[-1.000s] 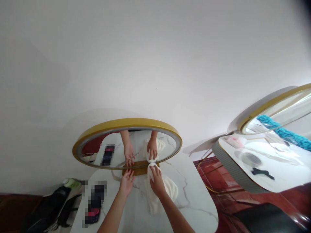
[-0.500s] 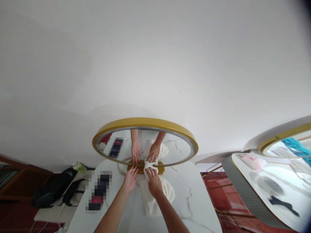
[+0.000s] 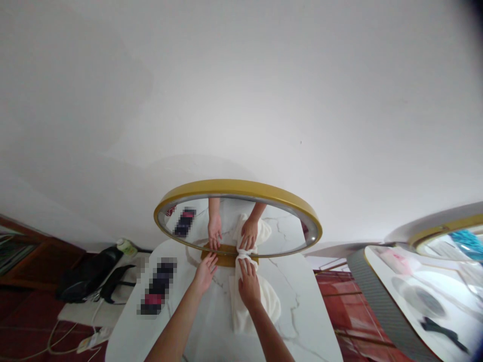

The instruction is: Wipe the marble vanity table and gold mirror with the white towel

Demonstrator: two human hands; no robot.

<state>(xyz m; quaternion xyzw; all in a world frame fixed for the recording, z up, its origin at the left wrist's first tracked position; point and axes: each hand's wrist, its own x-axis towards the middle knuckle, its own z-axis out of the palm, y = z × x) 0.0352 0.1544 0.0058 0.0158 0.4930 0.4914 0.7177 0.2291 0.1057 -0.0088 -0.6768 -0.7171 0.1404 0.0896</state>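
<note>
A round mirror (image 3: 241, 186) with a gold frame stands on a gold base (image 3: 226, 258) on a white marble-patterned table. My right hand (image 3: 249, 285) lies on a white cloth (image 3: 269, 304), fingers stretched toward the base. The cloth is bunched up against the mirror's lower rim and trails loosely toward me. Bare, with its fingers apart and palm partly turned inward, my left hand (image 3: 206, 274) is at the base's left end; its fingertips are at or near the base. Both hands and the cloth are reflected in the mirror.
A pixelated dark item (image 3: 157, 286) lies on the table's left side. Beyond that are a black bag (image 3: 88, 274), a green-and-white container (image 3: 126, 247) and a power strip (image 3: 92, 339). At right, another table (image 3: 381, 294) holds a black object (image 3: 445, 333) and a second mirror.
The cloth under my right hand has slid slightly right along the base. My left hand stays near the base's left end. The whole view has shifted a little.
</note>
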